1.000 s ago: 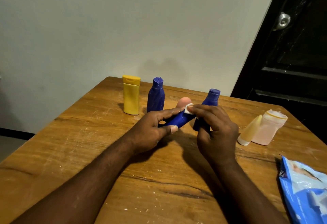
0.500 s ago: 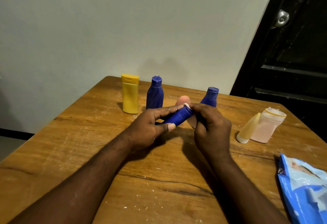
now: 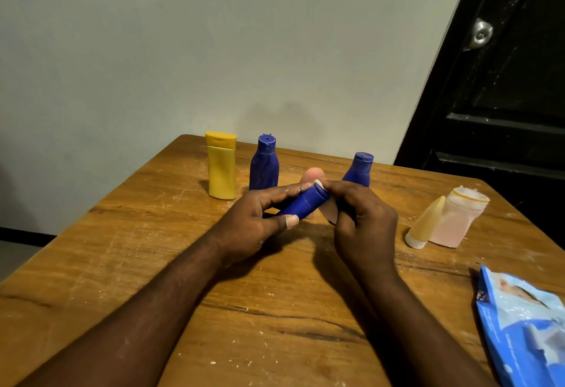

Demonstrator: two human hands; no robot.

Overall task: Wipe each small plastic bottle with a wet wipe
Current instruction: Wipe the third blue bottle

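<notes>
My left hand [image 3: 253, 227] grips a small blue bottle [image 3: 302, 205] lying tilted above the table, fingers on top and thumb below. My right hand [image 3: 363, 224] pinches a white wet wipe [image 3: 319, 184] against the bottle's upper end; only a sliver of the wipe shows. Behind the hands stand a yellow bottle [image 3: 221, 169], a blue bottle [image 3: 264, 163] and a second blue bottle [image 3: 359, 169]. A pink rounded bottle [image 3: 312, 174] is mostly hidden behind my fingers.
At the right of the wooden table [image 3: 122, 249] stand a cream cone-shaped tube [image 3: 425, 224] and a pale pink bottle [image 3: 457, 221], touching. A blue wet-wipe pack [image 3: 526, 331] lies at the right front edge. A dark door [image 3: 504, 81] stands at the right.
The wipe was plainly visible on the bottle's end a second ago; my right fingers have closed over it, so less shows. Both hands and the bottle stay in much the same place.
</notes>
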